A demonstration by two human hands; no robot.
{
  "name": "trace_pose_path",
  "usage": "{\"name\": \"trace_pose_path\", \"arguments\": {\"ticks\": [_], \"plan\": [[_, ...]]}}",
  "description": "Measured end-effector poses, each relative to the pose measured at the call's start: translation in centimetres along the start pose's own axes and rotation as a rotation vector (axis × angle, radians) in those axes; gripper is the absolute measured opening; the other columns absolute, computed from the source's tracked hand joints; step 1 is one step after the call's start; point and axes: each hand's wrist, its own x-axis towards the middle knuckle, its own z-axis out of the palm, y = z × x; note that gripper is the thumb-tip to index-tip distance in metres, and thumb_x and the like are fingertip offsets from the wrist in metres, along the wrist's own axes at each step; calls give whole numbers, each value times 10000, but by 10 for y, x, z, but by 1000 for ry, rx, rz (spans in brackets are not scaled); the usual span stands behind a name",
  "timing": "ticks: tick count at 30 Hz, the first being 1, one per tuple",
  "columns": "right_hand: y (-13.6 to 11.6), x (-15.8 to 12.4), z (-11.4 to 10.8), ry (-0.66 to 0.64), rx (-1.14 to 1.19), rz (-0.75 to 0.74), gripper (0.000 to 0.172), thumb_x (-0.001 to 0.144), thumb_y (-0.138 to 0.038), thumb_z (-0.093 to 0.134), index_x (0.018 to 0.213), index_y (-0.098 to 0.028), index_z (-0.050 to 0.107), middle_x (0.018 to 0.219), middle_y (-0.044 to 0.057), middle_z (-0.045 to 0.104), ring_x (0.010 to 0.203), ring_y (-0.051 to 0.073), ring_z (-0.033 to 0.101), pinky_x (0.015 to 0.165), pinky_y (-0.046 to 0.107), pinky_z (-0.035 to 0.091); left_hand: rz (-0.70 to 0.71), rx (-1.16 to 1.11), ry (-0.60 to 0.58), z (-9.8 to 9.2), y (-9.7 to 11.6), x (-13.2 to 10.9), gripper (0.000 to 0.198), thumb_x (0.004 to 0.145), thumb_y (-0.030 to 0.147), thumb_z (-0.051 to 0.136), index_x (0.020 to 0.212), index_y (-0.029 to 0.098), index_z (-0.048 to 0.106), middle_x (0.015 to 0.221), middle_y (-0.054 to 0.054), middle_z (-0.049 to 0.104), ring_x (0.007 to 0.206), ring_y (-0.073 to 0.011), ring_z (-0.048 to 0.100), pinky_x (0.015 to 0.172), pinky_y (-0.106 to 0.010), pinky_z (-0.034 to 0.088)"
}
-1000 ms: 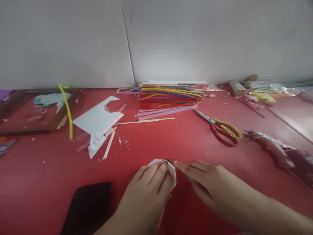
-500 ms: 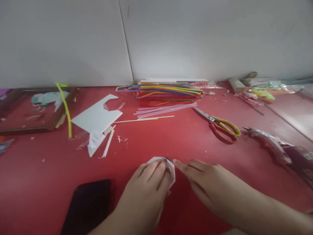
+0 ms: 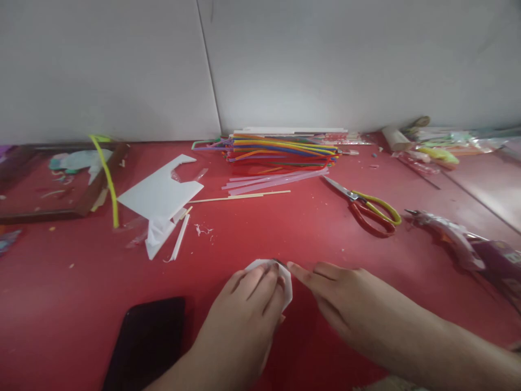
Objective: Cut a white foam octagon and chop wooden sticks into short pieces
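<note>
Near the front of the red table, my left hand [image 3: 248,304] curls over a small white piece with angled corners [image 3: 287,290], possibly paper or foam board, and holds it down. Most of the piece is hidden beneath my fingers. My right hand [image 3: 342,293] lies just to the right, its index finger stretched toward the top edge of the piece and its other fingers curled under. A small dark, thin item [image 3: 278,262] shows between the right index fingertip and the white piece; its kind is unclear.
A black phone [image 3: 146,342] lies at the left. Cut white sheet [image 3: 158,193], thin sticks [image 3: 240,197], pink glue sticks [image 3: 277,183] and colourful pipe cleaners [image 3: 280,151] lie beyond. Scissors [image 3: 362,205] and a glue gun [image 3: 448,236] are at the right, a brown frame [image 3: 44,214] at the left.
Both hands keep almost the same place on and beside the white piece. The view has shifted very slightly; nothing else visibly differs.
</note>
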Motion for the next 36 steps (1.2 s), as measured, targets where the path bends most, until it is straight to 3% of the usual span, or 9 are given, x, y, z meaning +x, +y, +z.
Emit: {"name": "trace_pose_path", "arguments": {"ticks": [8, 14, 21, 26, 31, 36], "plan": [[1, 2, 0, -7, 81, 34, 581, 848, -90, 425, 1418, -196, 452, 1157, 107, 683, 863, 190, 663, 731, 314, 542, -2, -6, -30, -1, 1, 0, 410, 934, 155, 348, 1303, 85, 514, 1204, -103, 657, 1093, -301, 603, 838, -448, 551], [-1, 2, -1, -9, 124, 34, 586, 851, -76, 418, 1420, -212, 449, 1212, 103, 659, 928, 194, 659, 779, 330, 539, 15, -4, -12, -2, -1, 1, 435, 903, 105, 345, 1305, 56, 505, 1188, -115, 660, 1101, -305, 594, 842, -454, 550], [0, -1, 2, -27, 107, 78, 610, 852, -75, 418, 1449, -197, 406, 1131, 107, 683, 846, 182, 668, 727, 314, 539, 8, -6, -32, -4, 0, 3, 406, 926, 142, 345, 1285, 74, 522, 1153, -113, 666, 1075, -307, 601, 822, -455, 548], [-1, 1, 1, -22, 140, 40, 603, 846, -76, 426, 1428, -234, 433, 1257, 91, 641, 949, 191, 661, 768, 316, 542, -38, -12, -39, -5, 0, 2, 404, 908, 127, 375, 1286, 124, 518, 1148, -91, 666, 1083, -306, 593, 869, -512, 511], [-2, 0, 1, -7, 164, 33, 636, 828, -67, 441, 1435, -256, 427, 1307, 75, 617, 1003, 201, 651, 790, 326, 547, -22, -26, -22, -5, -2, 2, 407, 896, 134, 408, 1289, 104, 513, 1159, -107, 660, 1094, -295, 588, 815, -430, 532], [-2, -5, 2, -24, 150, 54, 621, 835, -50, 420, 1425, -242, 450, 1232, 79, 659, 943, 196, 663, 768, 322, 546, -49, -23, -9, -7, 0, 1, 408, 899, 136, 406, 1292, 121, 514, 1157, -87, 674, 1070, -291, 603, 842, -451, 518]]}}
